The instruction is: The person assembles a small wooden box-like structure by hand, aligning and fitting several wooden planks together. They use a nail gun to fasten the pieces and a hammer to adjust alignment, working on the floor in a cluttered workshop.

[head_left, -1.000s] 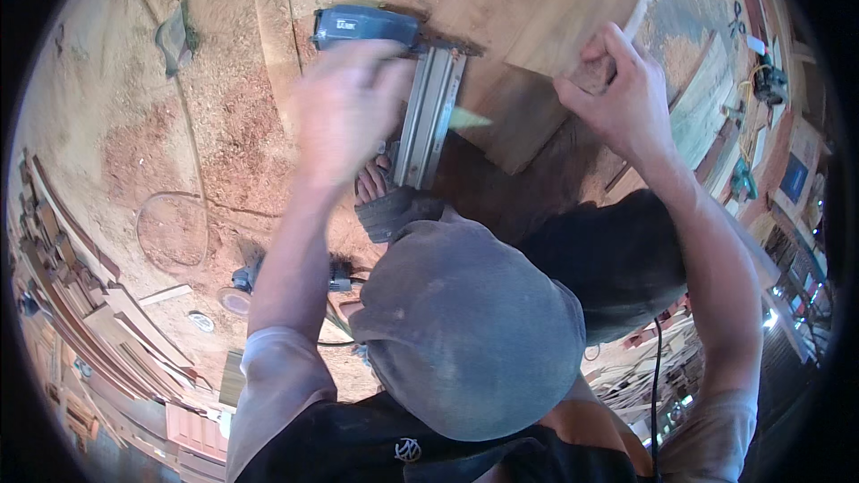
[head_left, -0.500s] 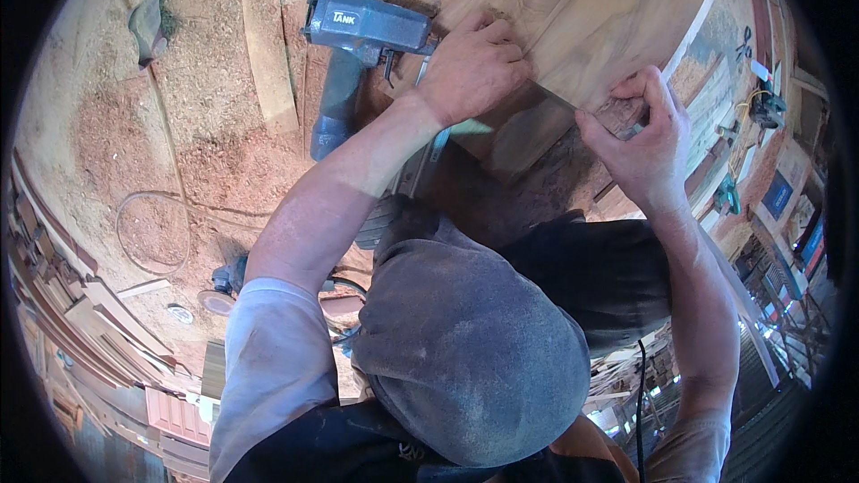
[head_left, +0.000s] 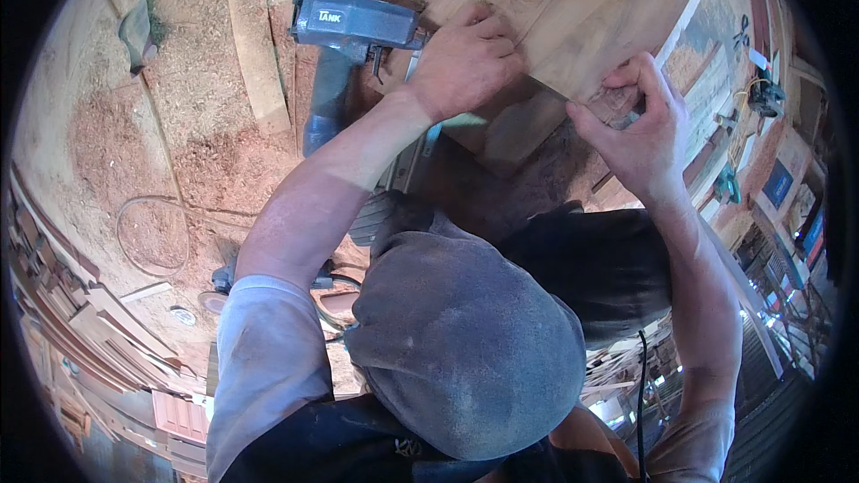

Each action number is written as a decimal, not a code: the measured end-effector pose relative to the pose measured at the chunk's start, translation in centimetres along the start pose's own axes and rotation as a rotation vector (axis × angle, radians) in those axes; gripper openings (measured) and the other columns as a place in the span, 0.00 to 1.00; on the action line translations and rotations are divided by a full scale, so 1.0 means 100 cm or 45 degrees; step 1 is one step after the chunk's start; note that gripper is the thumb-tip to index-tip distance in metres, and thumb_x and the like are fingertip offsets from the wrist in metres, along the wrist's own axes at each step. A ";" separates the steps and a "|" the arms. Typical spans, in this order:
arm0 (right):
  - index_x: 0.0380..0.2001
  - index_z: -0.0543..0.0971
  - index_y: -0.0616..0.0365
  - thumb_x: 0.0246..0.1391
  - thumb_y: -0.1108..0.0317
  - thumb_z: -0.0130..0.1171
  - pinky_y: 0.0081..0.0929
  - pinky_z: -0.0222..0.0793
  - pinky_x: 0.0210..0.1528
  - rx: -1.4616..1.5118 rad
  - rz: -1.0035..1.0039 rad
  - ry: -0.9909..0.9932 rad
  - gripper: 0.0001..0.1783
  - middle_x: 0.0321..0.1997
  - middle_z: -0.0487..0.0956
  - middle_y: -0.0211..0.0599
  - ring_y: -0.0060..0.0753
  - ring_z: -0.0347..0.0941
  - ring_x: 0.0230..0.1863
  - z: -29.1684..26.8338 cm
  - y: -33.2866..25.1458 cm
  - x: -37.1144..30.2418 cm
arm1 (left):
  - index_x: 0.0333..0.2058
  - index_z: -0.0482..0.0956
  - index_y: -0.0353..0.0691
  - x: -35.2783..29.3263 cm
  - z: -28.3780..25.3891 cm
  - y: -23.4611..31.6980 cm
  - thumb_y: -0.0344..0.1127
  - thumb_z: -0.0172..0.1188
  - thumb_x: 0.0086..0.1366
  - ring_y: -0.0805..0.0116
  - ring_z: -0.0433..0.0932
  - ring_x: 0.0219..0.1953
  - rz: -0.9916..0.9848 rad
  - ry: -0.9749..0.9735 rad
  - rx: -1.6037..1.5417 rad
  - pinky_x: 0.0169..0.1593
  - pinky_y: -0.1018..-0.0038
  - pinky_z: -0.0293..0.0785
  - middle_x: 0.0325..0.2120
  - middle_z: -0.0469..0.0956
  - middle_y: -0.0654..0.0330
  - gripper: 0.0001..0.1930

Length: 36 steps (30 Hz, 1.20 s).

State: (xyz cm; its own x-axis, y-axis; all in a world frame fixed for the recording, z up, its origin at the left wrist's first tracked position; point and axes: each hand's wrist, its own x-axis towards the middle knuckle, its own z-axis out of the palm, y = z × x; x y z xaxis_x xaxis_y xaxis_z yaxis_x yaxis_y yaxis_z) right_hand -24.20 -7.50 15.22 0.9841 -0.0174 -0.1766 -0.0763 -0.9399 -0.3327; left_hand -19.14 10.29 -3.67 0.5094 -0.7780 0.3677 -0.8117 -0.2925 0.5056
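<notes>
Brown wooden board [head_left: 595,13] with visible grain lies at the top centre, its pale right edge facing out. My left hand [head_left: 470,63] is closed at the board's left edge, knuckles up; its fingertips are hidden. At the board's near corner, my right hand [head_left: 640,125] pinches the edge between thumb and curled fingers. Just left of my left hand lies a blue-grey nail gun [head_left: 358,22], its handle pointing toward me. Part of a metal bar [head_left: 412,156] shows beneath my left wrist. More wood lies in shadow below the board.
Sawdust covers the ground [head_left: 215,80], where a long wood strip [head_left: 255,45] and a thin hose [head_left: 165,148] lie. An angle grinder [head_left: 219,282] sits beside my left arm. Stacked wood pieces [head_left: 98,304] fill the lower left. Scissors [head_left: 743,31] and other tools lie at the right.
The view has shifted slightly, so the nail gun and board appear a little further up and left. Both hands keep their places at the board.
</notes>
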 end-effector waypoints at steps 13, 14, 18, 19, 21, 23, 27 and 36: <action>0.33 0.75 0.55 0.41 0.64 0.75 0.43 0.76 0.39 0.001 -0.024 -0.011 0.19 0.30 0.79 0.43 0.51 0.79 0.34 0.003 0.000 0.002 | 0.35 0.81 0.48 0.000 0.000 0.000 0.38 0.61 0.57 0.68 0.77 0.50 0.025 0.001 -0.048 0.60 0.64 0.68 0.33 0.81 0.70 0.07; 0.33 0.75 0.55 0.41 0.64 0.75 0.43 0.76 0.39 0.004 -0.018 -0.013 0.19 0.30 0.79 0.44 0.52 0.79 0.34 0.003 0.000 0.002 | 0.35 0.82 0.48 0.001 0.000 0.000 0.38 0.61 0.56 0.67 0.77 0.49 0.033 0.036 -0.042 0.61 0.63 0.68 0.33 0.81 0.69 0.07; 0.34 0.75 0.55 0.41 0.64 0.74 0.44 0.76 0.38 0.005 -0.048 0.024 0.19 0.30 0.78 0.46 0.54 0.79 0.34 0.006 0.001 0.002 | 0.35 0.83 0.47 0.000 -0.015 0.003 0.36 0.61 0.55 0.61 0.77 0.48 -0.038 0.177 0.009 0.60 0.61 0.69 0.35 0.81 0.65 0.08; 0.34 0.75 0.55 0.41 0.64 0.74 0.44 0.76 0.38 0.012 -0.055 0.025 0.19 0.30 0.78 0.46 0.54 0.79 0.34 0.006 0.002 0.002 | 0.35 0.83 0.47 -0.003 -0.023 0.004 0.35 0.62 0.54 0.59 0.77 0.48 -0.067 0.167 0.038 0.59 0.60 0.70 0.37 0.81 0.64 0.09; 0.34 0.75 0.55 0.41 0.64 0.74 0.44 0.76 0.38 0.012 -0.055 0.041 0.19 0.30 0.78 0.46 0.54 0.79 0.33 0.007 0.003 0.001 | 0.39 0.82 0.44 -0.025 -0.053 0.000 0.34 0.67 0.53 0.55 0.78 0.48 -0.285 0.344 0.066 0.56 0.58 0.72 0.40 0.81 0.60 0.13; 0.35 0.75 0.55 0.41 0.63 0.74 0.44 0.76 0.39 0.007 -0.062 0.033 0.19 0.30 0.78 0.46 0.53 0.79 0.33 0.007 0.004 0.001 | 0.44 0.80 0.41 -0.058 -0.085 0.004 0.37 0.73 0.54 0.54 0.78 0.48 -0.716 0.397 0.213 0.53 0.59 0.74 0.40 0.81 0.56 0.19; 0.35 0.74 0.56 0.41 0.64 0.75 0.40 0.74 0.48 0.014 0.046 -0.062 0.21 0.34 0.79 0.34 0.45 0.78 0.41 0.005 0.003 0.002 | 0.53 0.77 0.32 -0.110 -0.112 0.004 0.47 0.76 0.59 0.50 0.81 0.53 -1.435 0.092 -0.136 0.57 0.59 0.76 0.48 0.82 0.45 0.30; 0.34 0.74 0.57 0.42 0.65 0.75 0.36 0.74 0.44 0.010 -0.024 -0.020 0.20 0.33 0.79 0.35 0.43 0.77 0.39 0.004 0.001 0.002 | 0.55 0.74 0.31 -0.106 -0.111 -0.022 0.37 0.74 0.59 0.67 0.80 0.42 -1.620 -0.188 -0.959 0.49 0.70 0.78 0.41 0.82 0.55 0.29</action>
State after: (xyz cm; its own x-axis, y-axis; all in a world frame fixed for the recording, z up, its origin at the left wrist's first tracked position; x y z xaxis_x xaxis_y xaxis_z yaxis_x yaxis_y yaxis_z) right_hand -24.05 -7.42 14.74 0.9828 0.0054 -0.1846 -0.0593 -0.9374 -0.3430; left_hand -19.61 25.33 -0.05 0.6761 -0.2889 -0.6778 0.5041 -0.4895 0.7115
